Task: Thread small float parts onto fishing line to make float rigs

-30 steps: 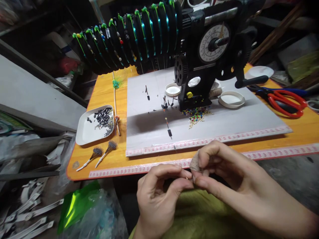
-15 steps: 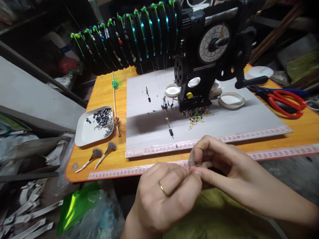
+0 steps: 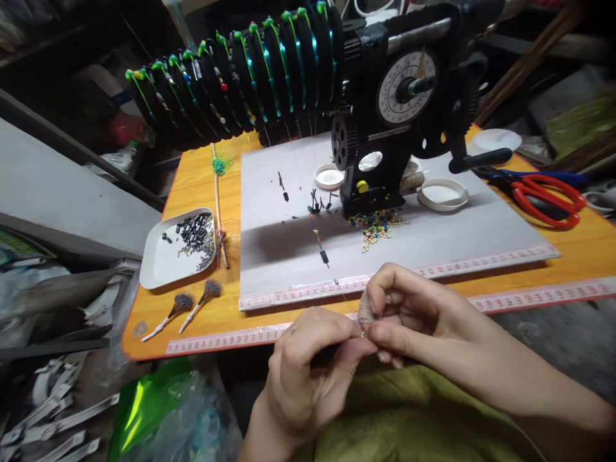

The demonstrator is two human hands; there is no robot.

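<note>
My left hand [image 3: 312, 375] and my right hand [image 3: 414, 321] meet at the fingertips just in front of the table edge. Both are closed in a pinch around something tiny and shiny, too small to make out. Tan wrapping covers my right index fingertip. From the fingertips a thin line seems to run up past a black piece [image 3: 324, 257] and small beads over the white board [image 3: 274, 237]. Behind stands a black machine [image 3: 370, 173] with a dial [image 3: 407, 86] and a row of black spools [image 3: 260, 77] carrying green line.
A white tray [image 3: 156, 266] of black and grey pieces lies left, near two wire-tufted sticks [image 3: 168, 317]. Colored beads [image 3: 378, 224], a round white lid [image 3: 443, 194] and red-handled pliers [image 3: 548, 202] lie behind and right. A measuring tape [image 3: 216, 341] lines the table edge.
My left hand has turned and its fingers have lifted, showing the thumb and a gap to the palm. My right hand stays close to the same place. The whole view has shifted slightly.
</note>
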